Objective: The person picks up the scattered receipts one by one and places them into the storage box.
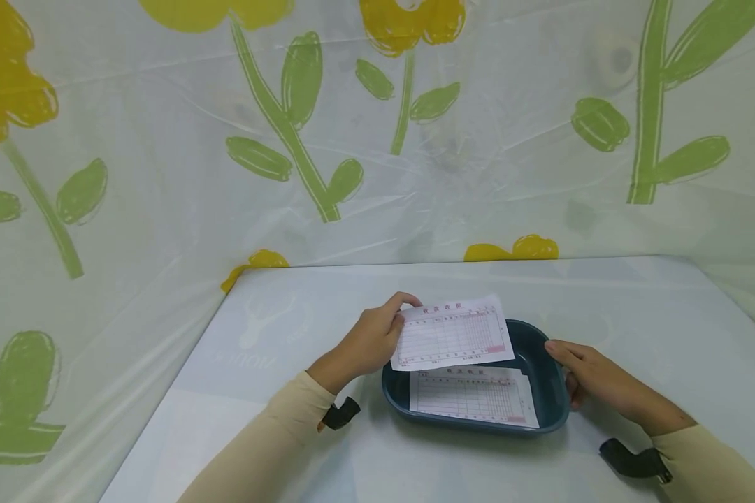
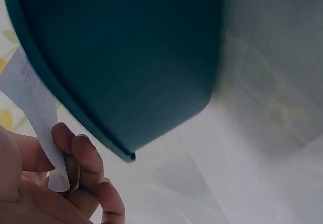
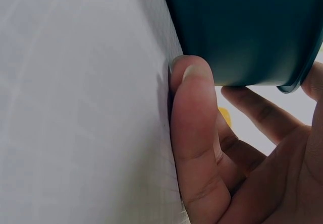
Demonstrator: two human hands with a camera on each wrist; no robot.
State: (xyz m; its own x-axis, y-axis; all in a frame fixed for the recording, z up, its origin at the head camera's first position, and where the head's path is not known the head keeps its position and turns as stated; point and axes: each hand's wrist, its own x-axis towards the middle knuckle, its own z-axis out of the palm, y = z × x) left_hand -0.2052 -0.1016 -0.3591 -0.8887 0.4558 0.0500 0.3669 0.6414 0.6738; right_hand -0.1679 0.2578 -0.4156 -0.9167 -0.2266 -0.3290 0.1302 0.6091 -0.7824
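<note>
My left hand (image 1: 372, 339) pinches the left edge of a printed receipt slip (image 1: 454, 334), red and black on white, tilted above a dark teal plastic tray (image 1: 555, 398). In the left wrist view the slip (image 2: 38, 103) bends between thumb and fingers, beside the tray's outer wall (image 2: 131, 67). A second receipt slip (image 1: 468, 398) lies inside the tray, its upper edge overlapped by the held one. My right hand (image 1: 598, 377) grips the tray's right side, thumb at the rim. The right wrist view shows its fingers (image 3: 194, 113) against the tray's wall low down, near the tabletop.
The tray stands on a white table (image 1: 277, 447) with faint printed patterns. Behind and to the left hangs a whitish curtain (image 1: 491, 195) with yellow flowers and green stems. Black straps (image 1: 635, 461) show at both wrists.
</note>
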